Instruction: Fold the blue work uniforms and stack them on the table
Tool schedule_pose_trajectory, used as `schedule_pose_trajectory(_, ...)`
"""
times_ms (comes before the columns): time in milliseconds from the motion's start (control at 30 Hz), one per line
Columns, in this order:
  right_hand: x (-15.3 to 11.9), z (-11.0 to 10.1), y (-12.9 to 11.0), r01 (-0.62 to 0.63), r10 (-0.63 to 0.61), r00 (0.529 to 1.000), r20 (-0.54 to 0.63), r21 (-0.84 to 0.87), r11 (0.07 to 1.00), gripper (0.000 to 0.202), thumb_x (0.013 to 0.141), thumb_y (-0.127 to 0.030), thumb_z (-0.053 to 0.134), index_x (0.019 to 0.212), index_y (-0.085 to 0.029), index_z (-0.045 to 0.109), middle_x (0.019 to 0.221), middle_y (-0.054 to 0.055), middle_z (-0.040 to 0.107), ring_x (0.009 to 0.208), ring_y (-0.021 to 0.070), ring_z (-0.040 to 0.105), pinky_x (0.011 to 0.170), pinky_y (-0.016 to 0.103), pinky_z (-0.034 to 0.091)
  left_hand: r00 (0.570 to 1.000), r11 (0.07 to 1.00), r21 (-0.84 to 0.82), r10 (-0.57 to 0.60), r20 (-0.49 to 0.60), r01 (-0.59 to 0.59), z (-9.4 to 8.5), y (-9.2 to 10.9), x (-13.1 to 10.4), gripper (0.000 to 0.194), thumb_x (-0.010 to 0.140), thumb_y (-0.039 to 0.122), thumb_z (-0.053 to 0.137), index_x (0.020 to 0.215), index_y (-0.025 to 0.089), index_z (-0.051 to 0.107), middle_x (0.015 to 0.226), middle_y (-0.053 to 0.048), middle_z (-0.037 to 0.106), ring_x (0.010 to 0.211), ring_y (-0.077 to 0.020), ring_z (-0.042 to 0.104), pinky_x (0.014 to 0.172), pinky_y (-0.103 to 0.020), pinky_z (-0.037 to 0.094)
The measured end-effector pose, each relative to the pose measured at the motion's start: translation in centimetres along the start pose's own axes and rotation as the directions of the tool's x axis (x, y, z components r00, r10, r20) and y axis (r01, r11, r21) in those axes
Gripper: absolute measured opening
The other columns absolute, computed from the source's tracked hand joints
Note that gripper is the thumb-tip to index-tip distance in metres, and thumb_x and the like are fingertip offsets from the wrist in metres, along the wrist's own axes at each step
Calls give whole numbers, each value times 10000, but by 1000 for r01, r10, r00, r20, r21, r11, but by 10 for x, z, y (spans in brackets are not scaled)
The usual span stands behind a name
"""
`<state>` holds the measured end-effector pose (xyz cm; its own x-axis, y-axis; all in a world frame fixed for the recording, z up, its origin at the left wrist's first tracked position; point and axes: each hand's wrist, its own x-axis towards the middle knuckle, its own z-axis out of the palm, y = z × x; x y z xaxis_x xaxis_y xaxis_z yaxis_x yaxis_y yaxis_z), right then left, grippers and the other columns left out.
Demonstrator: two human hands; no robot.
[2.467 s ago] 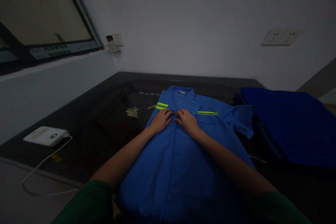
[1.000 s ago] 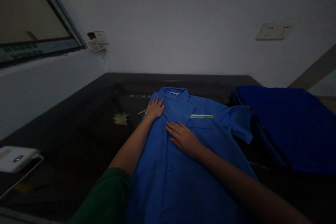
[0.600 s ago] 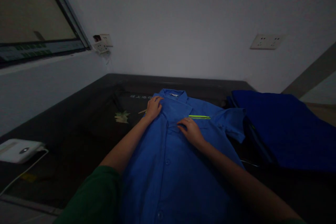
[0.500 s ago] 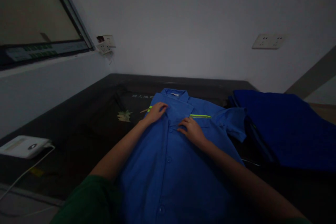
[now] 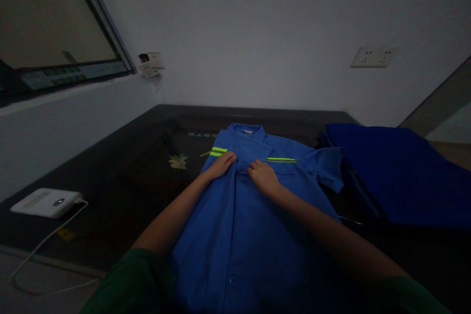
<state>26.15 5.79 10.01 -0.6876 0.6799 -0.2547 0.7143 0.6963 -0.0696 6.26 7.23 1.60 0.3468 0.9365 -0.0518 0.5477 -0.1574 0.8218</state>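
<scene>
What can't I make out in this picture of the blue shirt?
All in the head view:
Blue shirt: its lower end is lost in shadow and the bottom edge.
Left hand and right hand: curled fingers hide whether they pinch cloth.
Collar label: too small to read.
Pale lettering: the shirt hides whether it continues.
Dark blue bundle: cut off by the right edge.

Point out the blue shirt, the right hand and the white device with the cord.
Blue shirt point(image 5: 262, 225): head view, on its front.
Right hand point(image 5: 264, 177): head view, on its back.
White device point(image 5: 44, 202): head view, on its upper face.
</scene>
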Motion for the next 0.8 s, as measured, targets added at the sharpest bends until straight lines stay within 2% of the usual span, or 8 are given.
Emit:
schedule_pose_trajectory(300, 10, 0, 4, -19, 14, 995, -94, -56, 998, 199, 939, -137, 446, 1011, -157, 631, 1020, 117, 638, 983, 247, 521, 789, 343, 399, 999, 999, -41, -23, -34, 21, 0, -1, -1, 269, 958, 334, 334, 778, 196, 479, 828, -29, 548, 822, -168, 501, 833, -305, 455)
schedule_pose_trajectory(433, 9, 4, 2, 25, -31, 994, -107, -63, 998, 212, 951, -146, 431, 1041, -161, 622, 1064, 113, 619, 995, 242, 515, 811, 341, 396, 999, 999, -30, -20, -35, 18, 1, -3, 0, 270, 955, 325, 341, 765, 194, 481, 826, -35, 554, 813, -172, 503, 838, -319, 455)
schedule_pose_trajectory(500, 5, 6, 0, 31, -31, 995, -97, -2, 1000, 209, 950, -156, 441, 1044, -164, 627, 1070, 108, 615, 998, 240, 517, 819, 344, 405, 999, 1000, -23, -18, -36, 17, 1, -4, 0, 273, 958, 322, 336, 771, 193, 487, 836, -41, 559, 815, -173, 509, 846, -321, 454)
schedule_pose_trajectory(567, 1, 8, -3, -12, 23, 995, -98, 114, 993, 199, 938, -230, 502, 1080, -165, 625, 1074, 102, 613, 1006, 242, 521, 833, 348, 420, 999, 1000, -12, -18, -33, 18, 1, -4, 0, 275, 960, 316, 331, 784, 190, 500, 849, -44, 567, 821, -173, 517, 851, -321, 456)
schedule_pose_trajectory(667, -2, 10, -6, -51, 78, 992, -96, 253, 966, 302, 911, -354, 562, 1138, -165, 623, 1086, 96, 612, 1032, 245, 524, 874, 359, 430, 1000, 1000, 11, -17, -22, 18, 1, -4, 0, 269, 960, 301, 333, 810, 188, 526, 872, -49, 585, 847, -176, 530, 858, -321, 462)
schedule_pose_trajectory(800, -3, 13, -9, -16, 29, 998, -51, 238, 971, 256, 939, -284, 511, 1113, -175, 663, 1088, 102, 617, 1032, 233, 525, 886, 363, 429, 1000, 998, 60, 2, -8, -2, 1, -2, 0, 249, 953, 274, 357, 870, 188, 576, 979, -65, 603, 966, -184, 541, 943, -336, 438)
